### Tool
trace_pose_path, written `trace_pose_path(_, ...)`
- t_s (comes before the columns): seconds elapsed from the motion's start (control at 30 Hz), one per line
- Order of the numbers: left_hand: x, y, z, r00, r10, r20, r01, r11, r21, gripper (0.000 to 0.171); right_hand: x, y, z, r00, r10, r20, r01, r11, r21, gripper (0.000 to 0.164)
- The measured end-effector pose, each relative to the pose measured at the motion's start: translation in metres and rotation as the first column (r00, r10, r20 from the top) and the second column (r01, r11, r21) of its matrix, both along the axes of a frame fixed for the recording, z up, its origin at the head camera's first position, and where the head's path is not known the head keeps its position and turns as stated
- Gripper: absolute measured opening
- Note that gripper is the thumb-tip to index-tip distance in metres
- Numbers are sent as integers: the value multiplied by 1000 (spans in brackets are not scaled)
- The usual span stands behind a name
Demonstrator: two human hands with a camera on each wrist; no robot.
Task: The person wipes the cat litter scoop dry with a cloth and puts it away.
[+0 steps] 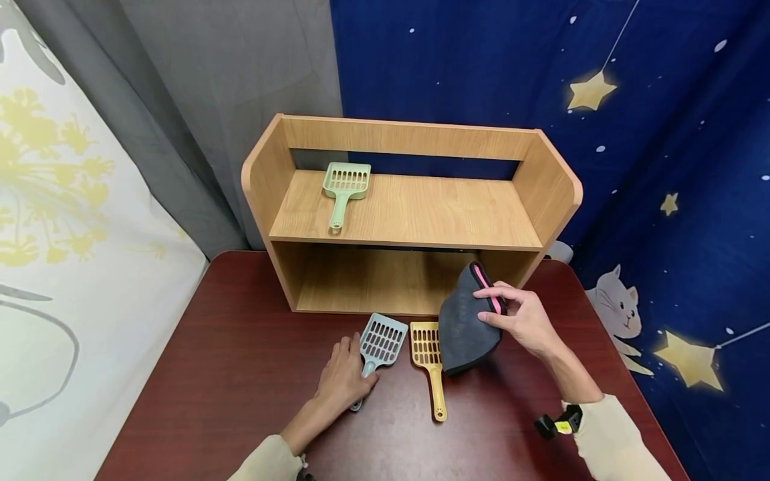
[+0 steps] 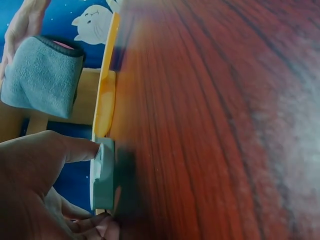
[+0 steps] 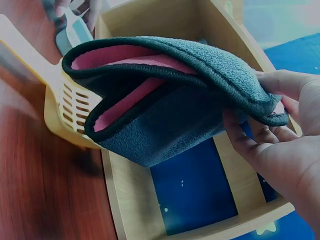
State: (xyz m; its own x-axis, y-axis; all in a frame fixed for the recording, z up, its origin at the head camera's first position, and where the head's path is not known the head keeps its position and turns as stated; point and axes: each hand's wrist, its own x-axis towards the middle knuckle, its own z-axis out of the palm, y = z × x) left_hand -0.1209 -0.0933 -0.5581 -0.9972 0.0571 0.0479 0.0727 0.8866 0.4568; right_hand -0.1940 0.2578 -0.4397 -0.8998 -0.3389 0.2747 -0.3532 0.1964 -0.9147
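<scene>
On a reddish table [image 1: 240, 381], a person's left hand [image 1: 345, 375] grips a gray-blue scoop [image 1: 383, 339] while the right hand [image 1: 525, 318] pinches aloft a gray cloth [image 1: 464, 327] that, swinging low, could knock the nearby yellow scoop [image 1: 436, 393] askew.

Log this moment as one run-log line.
left hand: grips blue-gray scoop | right hand: holds folded gray cloth | yellow scoop: on table | green scoop: on upper shelf

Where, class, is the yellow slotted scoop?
In the head view, the yellow scoop lies right of centre on the maroon table, between the bluish slotted scoop and grey cloth.
</scene>
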Motion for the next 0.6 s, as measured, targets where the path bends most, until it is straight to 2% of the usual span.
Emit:
trace_pose_path(0.27,6,-10,0,996,-2,-86,5,999,36,64,0,-8,0,999,-1,32,3,998,-63,35)
trace_pose_path(0.6,4,-19,0,998,6,-70,0,996,84,32,2,-7,-6,998,-33,45,37,996,-81,35)
